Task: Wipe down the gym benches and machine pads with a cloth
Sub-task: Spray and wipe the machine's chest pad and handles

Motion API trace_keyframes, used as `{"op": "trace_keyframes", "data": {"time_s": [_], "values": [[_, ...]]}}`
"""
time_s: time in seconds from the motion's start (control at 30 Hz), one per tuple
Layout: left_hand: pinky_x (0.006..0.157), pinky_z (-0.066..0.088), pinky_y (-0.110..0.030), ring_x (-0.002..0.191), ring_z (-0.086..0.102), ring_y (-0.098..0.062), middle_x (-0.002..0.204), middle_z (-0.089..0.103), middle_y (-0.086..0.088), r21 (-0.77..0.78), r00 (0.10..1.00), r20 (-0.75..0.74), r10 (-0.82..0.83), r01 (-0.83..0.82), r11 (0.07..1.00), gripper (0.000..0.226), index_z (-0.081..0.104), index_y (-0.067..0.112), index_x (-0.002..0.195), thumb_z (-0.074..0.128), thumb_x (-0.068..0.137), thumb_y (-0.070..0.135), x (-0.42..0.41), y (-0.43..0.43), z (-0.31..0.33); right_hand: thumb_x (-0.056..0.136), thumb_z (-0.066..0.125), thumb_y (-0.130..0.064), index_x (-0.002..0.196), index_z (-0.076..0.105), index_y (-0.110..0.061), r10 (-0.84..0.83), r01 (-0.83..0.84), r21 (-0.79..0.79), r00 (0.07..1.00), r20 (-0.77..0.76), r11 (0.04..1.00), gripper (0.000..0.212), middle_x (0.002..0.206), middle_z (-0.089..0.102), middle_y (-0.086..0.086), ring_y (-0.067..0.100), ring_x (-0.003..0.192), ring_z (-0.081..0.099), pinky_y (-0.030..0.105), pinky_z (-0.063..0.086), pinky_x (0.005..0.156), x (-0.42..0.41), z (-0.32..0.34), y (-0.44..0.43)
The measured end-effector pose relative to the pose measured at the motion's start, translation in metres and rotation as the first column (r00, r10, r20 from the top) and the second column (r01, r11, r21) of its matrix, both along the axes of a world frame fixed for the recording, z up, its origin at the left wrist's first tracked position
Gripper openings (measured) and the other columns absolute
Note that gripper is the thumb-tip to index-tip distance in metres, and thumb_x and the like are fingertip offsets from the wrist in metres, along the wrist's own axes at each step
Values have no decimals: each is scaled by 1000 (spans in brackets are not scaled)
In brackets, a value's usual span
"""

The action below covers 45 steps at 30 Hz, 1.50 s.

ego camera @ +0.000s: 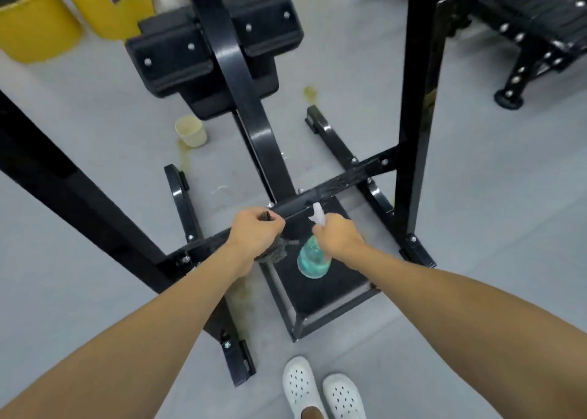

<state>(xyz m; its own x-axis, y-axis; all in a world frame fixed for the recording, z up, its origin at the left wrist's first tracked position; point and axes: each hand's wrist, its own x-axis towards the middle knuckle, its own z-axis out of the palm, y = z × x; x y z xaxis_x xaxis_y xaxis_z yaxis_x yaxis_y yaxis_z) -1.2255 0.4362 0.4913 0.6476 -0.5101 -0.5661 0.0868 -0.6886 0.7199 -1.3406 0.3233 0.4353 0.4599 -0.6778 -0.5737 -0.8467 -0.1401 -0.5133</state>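
In the head view the left hand is closed in a fist round a dark grey cloth, which is bunched so that its long axis runs through the fist, one dark end poking out on the far side and a frayed grey end trailing out toward the person. The cloth sits at the far left corner of a low black pad, just below the machine's black crossbar; whether it presses on the surface cannot be told. The right hand is curled round the neck of a spray bottle of teal liquid, held over the same pad just beside the cloth. The bottle's long axis runs away from the person, its rounded base nearest and its white nozzle pointing to the far side, toward the crossbar. Any label on the bottle is too blurred to read. A slanted black post rises from the crossbar to a bolted black back pad. On the grey floor a pale cup stands left of the post, yellow drums fill the far left corner, and white perforated clogs show at the bottom edge
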Motion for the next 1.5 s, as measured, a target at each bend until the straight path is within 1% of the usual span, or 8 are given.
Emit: {"op": "trace_keyframes", "data": {"time_s": [0.23,0.4,0.57,0.7,0.83,1.0,1.2,1.5], "values": [[74,44,-23,90,59,-12,105,61,6,67,768,389,-508,527,847,67,56,19,127,86,70,40,-6,-39,172,95,47,-34,67,43,-23,69,30,-269,934,350,963,30,76,61,7,33,78,67,42,54,71,3,275,-31],[88,53,-30,97,63,-3,110,64,16,-129,708,582,-399,565,815,86,47,44,128,83,51,61,-19,-67,303,94,45,-32,59,43,-14,90,186,-433,836,542,882,39,44,52,3,20,44,56,28,43,49,-22,458,-39],[79,53,-26,90,63,4,100,68,21,-279,656,695,-294,622,731,65,54,44,112,86,56,51,-55,-87,434,91,51,-53,67,49,-14,261,233,-608,747,611,759,45,63,53,-1,22,64,61,37,47,62,-68,576,-38],[71,49,-9,86,62,15,90,69,28,-343,617,720,-317,714,611,53,58,43,105,92,65,35,-83,-98,504,81,63,-62,127,46,-22,390,150,-729,764,514,668,64,119,45,3,21,109,52,41,46,94,-102,615,-57],[85,56,-26,89,71,-3,96,75,14,-310,574,705,-416,778,547,45,67,29,106,91,68,30,-120,-109,554,85,60,-28,88,50,-17,366,350,-623,573,733,699,15,80,55,2,19,71,52,35,47,69,-118,647,-76],[69,54,-18,74,69,-2,81,75,14,-292,535,760,-369,789,541,25,76,23,99,84,78,34,-149,-120,592,86,56,-15,78,45,-13,224,421,-463,502,835,780,14,71,46,2,21,65,48,28,36,56,-131,688,-111],[52,30,-21,58,36,-9,73,43,-5,-360,543,837,-73,646,674,22,61,7,80,73,86,25,-155,-129,635,83,57,-20,87,51,-9,195,471,-514,572,797,717,13,80,54,7,23,70,50,33,40,62,-141,722,-152],[57,42,-23,62,51,-14,72,63,-4,-428,553,829,79,537,727,12,74,9,92,68,88,19,-194,-136,651,87,55,-21,80,37,-14,284,350,-595,635,719,724,21,81,50,4,25,77,52,37,44,67,-180,712,-164]]}}
